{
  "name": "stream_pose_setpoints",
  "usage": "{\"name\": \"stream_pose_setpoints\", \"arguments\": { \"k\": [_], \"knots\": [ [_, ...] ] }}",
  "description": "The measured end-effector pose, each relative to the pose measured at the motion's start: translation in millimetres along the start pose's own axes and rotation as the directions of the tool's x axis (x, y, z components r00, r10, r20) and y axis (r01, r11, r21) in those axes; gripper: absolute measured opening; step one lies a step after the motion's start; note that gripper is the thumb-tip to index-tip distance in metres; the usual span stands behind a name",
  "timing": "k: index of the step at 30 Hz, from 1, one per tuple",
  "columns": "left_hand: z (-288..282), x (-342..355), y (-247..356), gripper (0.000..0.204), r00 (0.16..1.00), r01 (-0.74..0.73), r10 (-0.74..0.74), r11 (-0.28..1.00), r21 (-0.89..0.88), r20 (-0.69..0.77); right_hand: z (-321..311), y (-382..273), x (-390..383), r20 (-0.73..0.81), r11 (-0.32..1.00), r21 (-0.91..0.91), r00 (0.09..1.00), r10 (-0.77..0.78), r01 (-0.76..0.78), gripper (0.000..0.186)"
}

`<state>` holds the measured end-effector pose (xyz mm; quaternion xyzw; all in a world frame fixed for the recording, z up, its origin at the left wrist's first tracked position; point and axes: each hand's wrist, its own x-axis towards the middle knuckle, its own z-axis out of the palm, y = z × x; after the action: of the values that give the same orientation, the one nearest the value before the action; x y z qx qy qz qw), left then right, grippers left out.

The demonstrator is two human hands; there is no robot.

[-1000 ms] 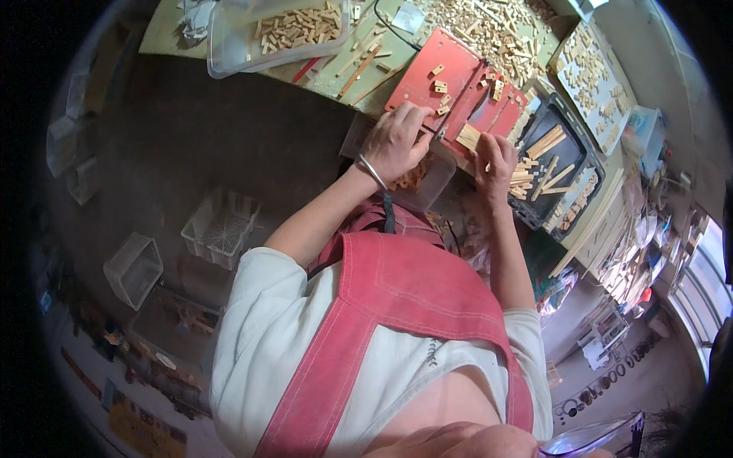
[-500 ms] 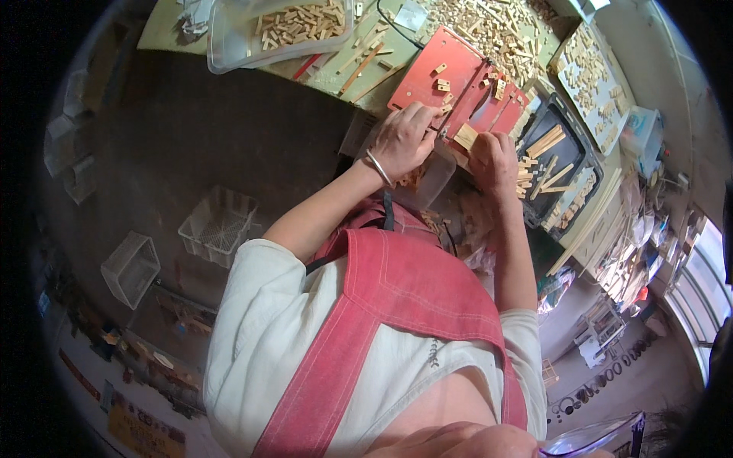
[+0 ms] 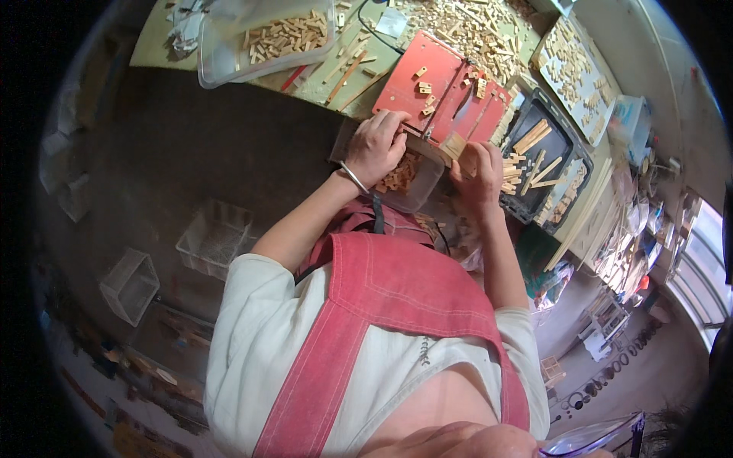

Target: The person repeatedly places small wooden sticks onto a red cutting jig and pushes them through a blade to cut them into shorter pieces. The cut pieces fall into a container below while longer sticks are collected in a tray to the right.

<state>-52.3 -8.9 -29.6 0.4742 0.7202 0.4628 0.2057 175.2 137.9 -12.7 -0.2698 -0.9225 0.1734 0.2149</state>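
Note:
A small red table saw [image 3: 427, 84] stands on the green bench, with a few little wood blocks lying on it. A pale wooden strip [image 3: 452, 145] lies along its near edge, between my hands. My left hand [image 3: 378, 145], a bangle on its wrist, curls its fingers over the strip's left end at the saw's edge. My right hand [image 3: 477, 172] pinches the strip's right end. Below both hands sits a clear tub [image 3: 424, 187] holding several small wood blocks.
A black tray [image 3: 569, 145] of wood sticks stands right of the saw. At the back are a clear bin [image 3: 229, 69] of blocks, a heap of blocks and a white tray [image 3: 584, 99]. Two clear boxes [image 3: 214, 238] [image 3: 130, 284] sit on the dark floor at left.
Both hands have slid a little left and toward me along the saw's near edge, keeping the strip between them.

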Motion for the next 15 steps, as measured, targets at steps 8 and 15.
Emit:
{"name": "stream_pose_setpoints", "arguments": {
  "k": [8, 15],
  "knots": [
    [17.8, 27.9, 11.9, 0.044, 0.968, -0.145, 0.112, 0.98, 0.137, 0.225, 19.1, 17.0, 25.7, 0.168, 0.986, -0.146, 0.984, -0.053, 0.078, 0.029],
    [43.2, 60.2, 15.6, 0.034, 0.888, -0.358, 0.167, 0.836, 0.417, 0.429, 31.1, 21.2, 13.1, 0.095, 0.989, -0.141, 0.995, -0.019, 0.032, 0.038]
  ]
}}
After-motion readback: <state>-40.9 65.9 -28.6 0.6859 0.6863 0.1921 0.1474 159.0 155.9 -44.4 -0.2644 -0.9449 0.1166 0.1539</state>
